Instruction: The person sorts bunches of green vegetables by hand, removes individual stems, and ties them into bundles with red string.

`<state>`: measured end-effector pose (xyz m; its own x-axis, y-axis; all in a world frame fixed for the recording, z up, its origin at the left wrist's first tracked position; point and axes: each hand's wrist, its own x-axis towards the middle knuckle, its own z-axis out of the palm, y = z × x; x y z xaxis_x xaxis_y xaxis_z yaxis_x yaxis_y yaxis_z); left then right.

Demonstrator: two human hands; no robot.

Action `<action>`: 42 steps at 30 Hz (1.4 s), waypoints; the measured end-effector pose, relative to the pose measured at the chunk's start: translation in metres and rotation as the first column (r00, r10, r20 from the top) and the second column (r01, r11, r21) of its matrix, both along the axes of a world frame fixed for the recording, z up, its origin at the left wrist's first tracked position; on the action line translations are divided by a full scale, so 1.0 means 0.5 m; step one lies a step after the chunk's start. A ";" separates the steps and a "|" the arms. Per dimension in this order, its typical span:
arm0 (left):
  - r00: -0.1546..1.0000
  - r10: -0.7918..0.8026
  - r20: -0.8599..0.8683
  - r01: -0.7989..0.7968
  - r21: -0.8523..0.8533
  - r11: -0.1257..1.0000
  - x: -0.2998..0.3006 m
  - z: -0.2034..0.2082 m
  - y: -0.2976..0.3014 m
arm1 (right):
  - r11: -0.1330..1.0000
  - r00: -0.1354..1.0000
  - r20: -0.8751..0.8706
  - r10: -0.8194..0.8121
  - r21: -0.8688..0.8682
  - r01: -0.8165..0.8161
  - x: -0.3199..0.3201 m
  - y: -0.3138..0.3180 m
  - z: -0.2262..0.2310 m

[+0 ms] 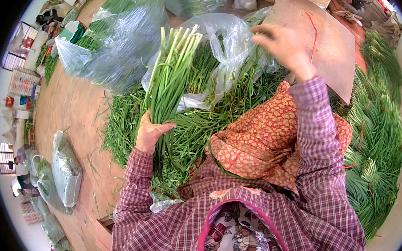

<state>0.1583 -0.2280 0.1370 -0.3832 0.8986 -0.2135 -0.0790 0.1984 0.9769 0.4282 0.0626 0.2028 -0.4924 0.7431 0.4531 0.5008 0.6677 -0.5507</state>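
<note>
A bunch of long green stalks with pale cut ends (176,56), like chives, stands nearly upright in my left hand (149,132), pale ends up. The fingers and thumb close round its lower part, and dark green tips hang below the fist. My right hand (282,46) is up at the right, over the edge of a brown board (319,40) and beside a see-through plastic bag (227,36) of greens. Motion blurs its fingers, so I cannot tell whether they hold anything. A red string (313,27) lies on the board. Loose greens (125,126) are heaped below.
Bundled greens with red ties (374,112) are piled along the right. Large filled plastic bags (123,42) stand at the far left, and more bags (66,169) sit on the brown floor (95,167). A red floral cloth (259,144) covers my lap. Other people are at the far left.
</note>
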 end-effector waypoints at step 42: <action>0.188 -0.107 -0.976 -0.194 -0.144 0.970 -0.050 0.004 0.079 | 0.560 0.898 -0.416 0.142 -0.715 -0.419 -0.122 -0.138 -0.048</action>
